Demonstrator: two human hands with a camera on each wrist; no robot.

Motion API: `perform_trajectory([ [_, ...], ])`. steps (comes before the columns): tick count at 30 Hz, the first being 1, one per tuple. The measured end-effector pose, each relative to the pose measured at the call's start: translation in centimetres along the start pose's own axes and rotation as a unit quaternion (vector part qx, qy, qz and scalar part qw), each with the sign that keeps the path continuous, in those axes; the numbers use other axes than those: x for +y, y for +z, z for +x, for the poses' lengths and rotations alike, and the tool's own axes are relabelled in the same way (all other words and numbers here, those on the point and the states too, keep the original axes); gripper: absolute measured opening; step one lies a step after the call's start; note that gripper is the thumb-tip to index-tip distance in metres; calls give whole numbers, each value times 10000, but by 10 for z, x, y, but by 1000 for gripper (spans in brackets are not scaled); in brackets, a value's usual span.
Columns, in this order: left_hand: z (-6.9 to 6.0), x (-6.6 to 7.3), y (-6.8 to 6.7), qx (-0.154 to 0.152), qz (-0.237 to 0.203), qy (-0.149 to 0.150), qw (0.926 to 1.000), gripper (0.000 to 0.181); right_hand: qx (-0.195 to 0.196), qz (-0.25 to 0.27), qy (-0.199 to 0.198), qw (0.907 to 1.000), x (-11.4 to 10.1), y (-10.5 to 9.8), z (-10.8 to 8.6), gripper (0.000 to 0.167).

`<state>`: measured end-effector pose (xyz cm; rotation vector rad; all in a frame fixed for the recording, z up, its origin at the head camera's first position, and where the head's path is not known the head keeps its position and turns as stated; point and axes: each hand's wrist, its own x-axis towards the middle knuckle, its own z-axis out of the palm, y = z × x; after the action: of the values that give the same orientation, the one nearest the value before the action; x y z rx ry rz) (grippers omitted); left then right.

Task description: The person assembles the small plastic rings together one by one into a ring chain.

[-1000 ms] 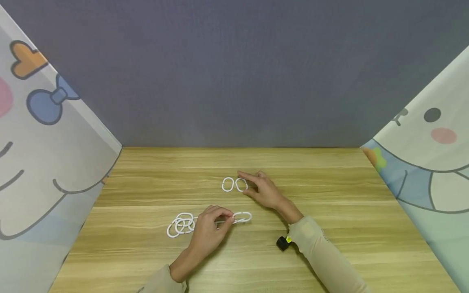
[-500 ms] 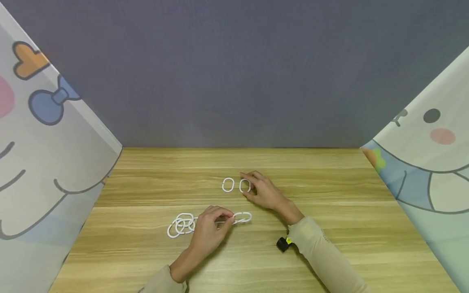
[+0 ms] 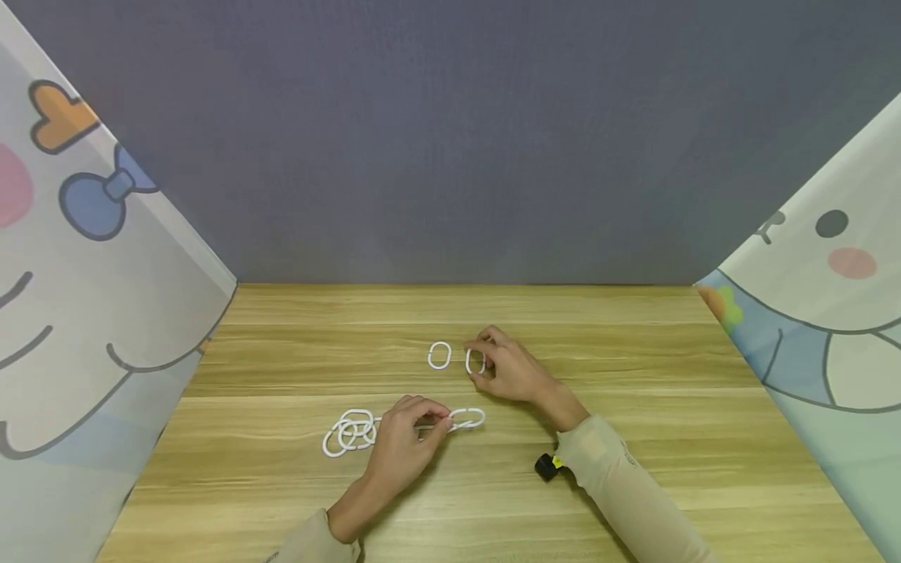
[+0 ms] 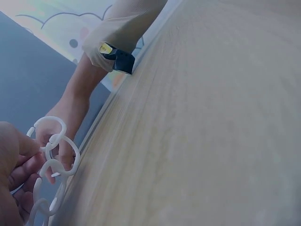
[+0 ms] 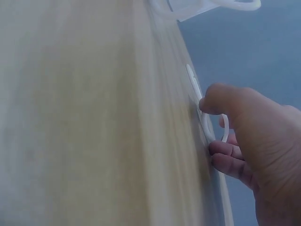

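Observation:
My left hand [image 3: 403, 439] pinches a chain of white plastic links [image 3: 357, 411] low over the table. Several joined links lie bunched to its left, and a linked end extends right of the fingertips; the fingers hide the middle. In the left wrist view, the interlocked oval links [image 4: 76, 153] dangle beside the left fingers. Farther back, my right hand [image 3: 515, 372] pinches a separate white oval link [image 3: 468, 360] between thumb and fingers; in the right wrist view, this link [image 5: 205, 123] is tipped up. Left of it, another loose link [image 3: 430, 356] lies flat on the table.
The wooden table [image 3: 633, 344] ends at a grey back panel [image 3: 457, 156]. Cartoon-printed panels [image 3: 795, 328] stand at both sides. A small black wrist camera [image 3: 546, 467] hangs under the right sleeve.
My right hand has closed its fingers on the right-hand loose link and drawn it rightward, away from the other one, tilting it up. The left hand and chain have stayed put.

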<state>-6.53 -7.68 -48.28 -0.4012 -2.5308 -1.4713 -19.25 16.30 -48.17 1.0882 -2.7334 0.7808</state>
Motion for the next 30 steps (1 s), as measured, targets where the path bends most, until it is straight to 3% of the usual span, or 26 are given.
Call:
perform_trajectory([
  [16, 0, 0, 1, -18, -39, 58, 10000, 15, 540, 628, -95, 9965, 3, -2, -16, 54],
  [30, 0, 0, 1, -17, -59, 1, 10000, 15, 895, 1636, 31, 9825, -13, -6, -29, 48],
])
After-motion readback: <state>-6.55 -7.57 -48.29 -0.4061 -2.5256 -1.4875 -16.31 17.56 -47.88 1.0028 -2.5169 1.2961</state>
